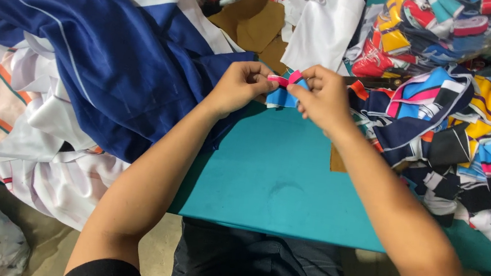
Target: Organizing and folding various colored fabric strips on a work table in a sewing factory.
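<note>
Two hands are seen over one teal table (271,179). One small fabric piece (282,89), pink along the top and blue below, is held between them above the table's far part. The left hand (241,84) is pinched narrowly on the piece's left end, thumb against fingers; the right hand (324,98) is closed in the same way on its right end. One large navy cloth (105,58) is heaped to the left on striped white fabric (22,123). Many multicoloured pieces (477,129), too tangled to be counted, are piled to the right. Brown paper sheets (259,27), perhaps three, lie beyond.
</note>
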